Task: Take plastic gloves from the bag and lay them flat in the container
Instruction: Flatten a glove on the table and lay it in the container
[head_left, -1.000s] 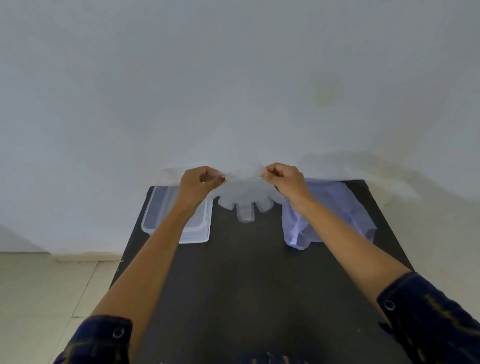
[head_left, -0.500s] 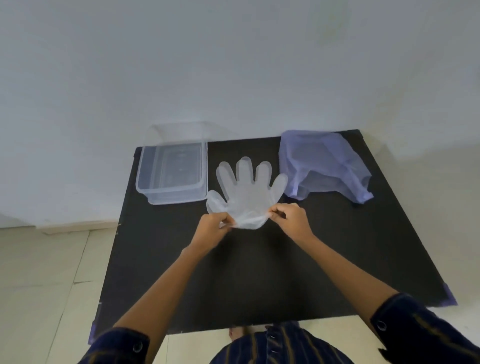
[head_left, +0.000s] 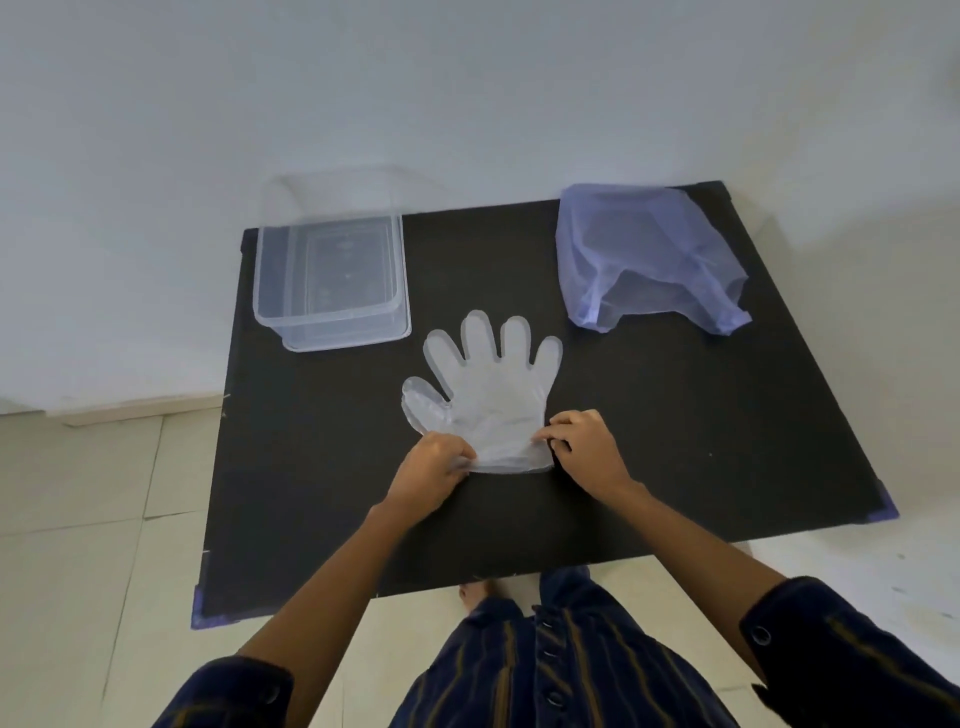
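A clear plastic glove (head_left: 493, 397) lies flat on the black table (head_left: 675, 441), its fingers pointing away from me. My left hand (head_left: 434, 465) pinches the left corner of its cuff. My right hand (head_left: 584, 447) pinches the right corner. A clear rectangular container (head_left: 332, 283) stands at the table's far left, with nothing visible inside. The pale purple plastic bag (head_left: 644, 260) lies crumpled at the far right, and what it holds cannot be made out.
The table stands against a white wall. Tiled floor lies to the left and below the near edge. Purple tape marks the table's near corners (head_left: 883, 506). My striped dark shirt fills the bottom of the view.
The glove, held up in the air between both hands a second ago, now lies spread flat on the table. My view has tilted downward, showing the near edge.
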